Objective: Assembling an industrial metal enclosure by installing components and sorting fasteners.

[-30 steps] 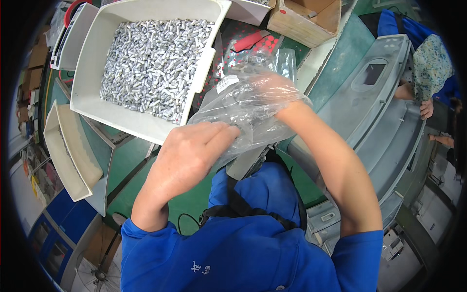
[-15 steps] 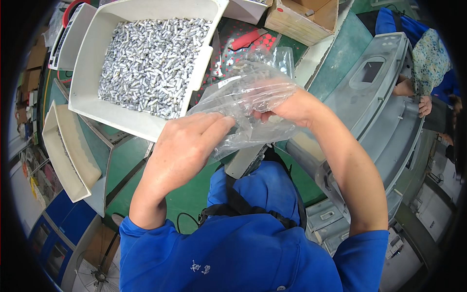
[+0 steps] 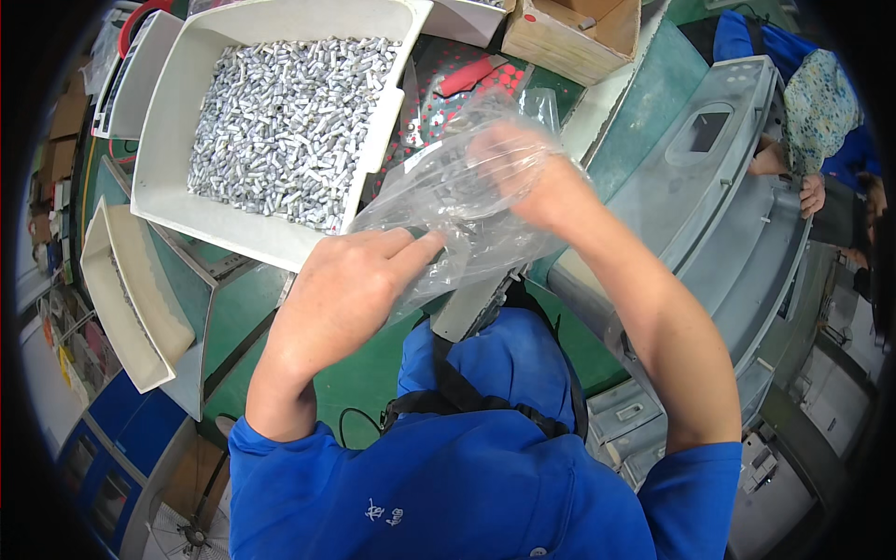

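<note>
A crumpled clear plastic bag [image 3: 467, 229] spans the space between my hands, just above my lap. My left hand [image 3: 350, 275] is closed on the bag's left side, fingers pinching the film. My right hand [image 3: 518, 168] is inside the bag, seen through the film. Motion smears its fingers, so whether they hold anything does not show. Beyond my left hand stands a white bin [image 3: 224, 231] with a broad layer of small silvery cylindrical parts [image 3: 289, 126] in it.
A beige tray [image 3: 131, 289] stands at the left. At the back are an open cardboard box [image 3: 560, 51] and a red flat piece [image 3: 467, 77]. A large grey casing with a dark window [image 3: 707, 131] fills the right side, where another person's hand [image 3: 812, 196] rests.
My right hand has moved up and away from me, slightly left, deeper under the bag's film. The bag's right part has shifted with it. My left hand keeps its grip, nearly still.
</note>
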Demonstrator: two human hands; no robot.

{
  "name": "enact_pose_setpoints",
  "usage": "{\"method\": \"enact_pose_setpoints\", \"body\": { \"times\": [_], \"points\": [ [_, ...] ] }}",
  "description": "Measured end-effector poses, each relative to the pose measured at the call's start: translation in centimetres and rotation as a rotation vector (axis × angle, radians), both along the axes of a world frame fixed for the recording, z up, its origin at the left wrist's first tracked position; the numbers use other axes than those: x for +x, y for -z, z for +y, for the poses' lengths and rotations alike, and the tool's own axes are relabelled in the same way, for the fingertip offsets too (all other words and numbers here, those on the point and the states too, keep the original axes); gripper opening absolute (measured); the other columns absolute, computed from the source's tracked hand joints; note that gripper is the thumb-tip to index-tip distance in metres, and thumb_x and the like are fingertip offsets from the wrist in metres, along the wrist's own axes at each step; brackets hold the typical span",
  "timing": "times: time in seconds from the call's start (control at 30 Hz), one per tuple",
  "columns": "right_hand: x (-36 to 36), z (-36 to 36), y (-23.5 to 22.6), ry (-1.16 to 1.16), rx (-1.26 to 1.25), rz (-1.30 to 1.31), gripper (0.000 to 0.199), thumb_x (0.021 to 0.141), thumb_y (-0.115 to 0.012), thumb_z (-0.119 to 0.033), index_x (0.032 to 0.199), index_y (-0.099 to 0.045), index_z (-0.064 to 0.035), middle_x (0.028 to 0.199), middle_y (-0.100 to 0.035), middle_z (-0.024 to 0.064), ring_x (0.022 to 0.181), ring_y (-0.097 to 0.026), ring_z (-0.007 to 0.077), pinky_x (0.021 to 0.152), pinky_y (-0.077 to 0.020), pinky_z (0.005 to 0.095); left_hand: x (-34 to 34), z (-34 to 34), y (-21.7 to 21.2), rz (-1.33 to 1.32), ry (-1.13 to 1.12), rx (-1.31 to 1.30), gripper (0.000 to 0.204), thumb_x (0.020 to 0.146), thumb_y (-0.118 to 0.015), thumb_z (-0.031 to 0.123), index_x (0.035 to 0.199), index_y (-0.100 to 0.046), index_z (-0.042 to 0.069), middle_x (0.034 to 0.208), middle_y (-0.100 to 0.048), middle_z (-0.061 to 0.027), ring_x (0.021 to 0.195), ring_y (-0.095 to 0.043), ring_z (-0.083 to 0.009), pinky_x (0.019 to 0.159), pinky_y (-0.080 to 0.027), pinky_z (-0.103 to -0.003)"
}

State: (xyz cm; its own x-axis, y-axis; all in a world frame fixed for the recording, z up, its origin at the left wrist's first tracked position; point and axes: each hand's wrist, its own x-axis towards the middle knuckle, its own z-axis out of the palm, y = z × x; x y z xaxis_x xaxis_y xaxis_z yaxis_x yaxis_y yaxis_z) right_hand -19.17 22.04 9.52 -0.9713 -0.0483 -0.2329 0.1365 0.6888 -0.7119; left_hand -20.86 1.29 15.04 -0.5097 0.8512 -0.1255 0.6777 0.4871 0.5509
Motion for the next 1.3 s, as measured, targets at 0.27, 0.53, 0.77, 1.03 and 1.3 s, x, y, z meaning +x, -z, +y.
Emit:
{"method": "enact_pose_setpoints", "body": {
  "times": [0.27,0.53,0.77,1.03,1.3],
  "points": [
    [1.7,-2.2,2.0,-0.485,0.322,-0.101,0.025,0.072,-0.049,-0.006,0.096,-0.055,-0.0009,0.095,-0.058,0.0198,0.096,-0.053,0.0338,0.08,-0.042,0.0419,-0.8,-0.6,0.5,0.151,-0.011,-0.14,0.042,0.067,-0.052,0.0,0.108,-0.054,0.006,0.07,-0.054,-0.0091,0.063,-0.056,-0.027,0.053,-0.043,-0.036],
    [1.9,-2.4,-0.6,-0.666,0.305,-0.302,0.024,0.072,-0.05,-0.008,0.094,-0.056,0.0,0.091,-0.059,0.0191,0.087,-0.057,0.0336,0.078,-0.0427,0.0417,-1.1,-0.3,0.7,0.225,-0.063,-0.115,0.039,0.069,-0.05,0.003,0.108,-0.052,0.002,0.069,-0.053,-0.0096,0.064,-0.056,-0.0262,0.054,-0.044,-0.035],
    [1.5,-2.0,-0.6,-0.537,0.458,-0.126,0.013,0.073,-0.051,-0.008,0.079,-0.062,-0.0026,0.082,-0.063,0.0161,0.081,-0.06,0.0306,0.071,-0.0476,0.0376,-1.5,0.5,0.2,0.246,-0.08,-0.031,0.043,0.068,-0.051,0.003,0.11,-0.051,0.004,0.07,-0.053,-0.0084,0.065,-0.056,-0.0249,0.054,-0.045,-0.034],
    [0.8,-0.7,-2.0,-0.483,0.534,0.177,0.016,0.074,-0.048,-0.012,0.081,-0.061,-0.004,0.081,-0.063,0.0132,0.079,-0.061,0.0245,0.077,-0.0414,0.0365,-1.4,1.5,-1.2,0.203,-0.153,0.122,0.05,0.066,-0.055,-0.007,0.113,-0.053,0.007,0.074,-0.057,-0.0113,0.063,-0.056,-0.0269,0.055,-0.045,-0.034],
    [3.7,-0.8,-1.8,-0.578,0.431,0.109,0.02,0.076,-0.045,-0.009,0.089,-0.058,-0.0009,0.084,-0.062,0.0147,0.082,-0.06,0.0264,0.079,-0.0414,0.0358,-1.1,1.3,-0.5,0.21,-0.013,0.074,0.05,0.058,-0.054,-0.002,0.106,-0.057,0.008,0.077,-0.057,-0.0069,0.066,-0.054,-0.0231,0.054,-0.045,-0.033]
  ]
}}
